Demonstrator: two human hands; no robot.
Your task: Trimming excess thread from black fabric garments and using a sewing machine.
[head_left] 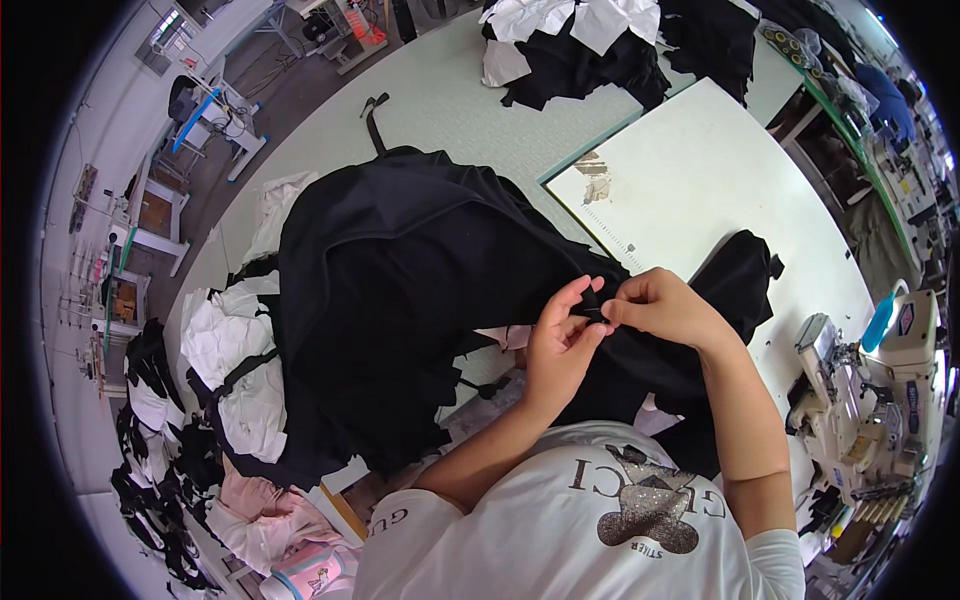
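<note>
A large piece of black fabric (400, 270) is spread over the table and hangs toward me at the near edge. At its right end, my left hand (563, 340) pinches a small part of the black cloth between thumb and fingers. Close against it, my right hand (660, 305) is closed with thumb and forefinger on the same spot. A dark fold stands up between the two hands; its exact shape is too small to make out. More of the black cloth drapes to the right, behind my right forearm.
A white board (700, 180) lies on the pale table (440, 100). White and black cloth pieces (580, 50) are piled at the far side. Crumpled white pieces (235, 350) lie at left. A sewing machine (880, 400) stands at right, with a pink bag (315, 572) at lower left.
</note>
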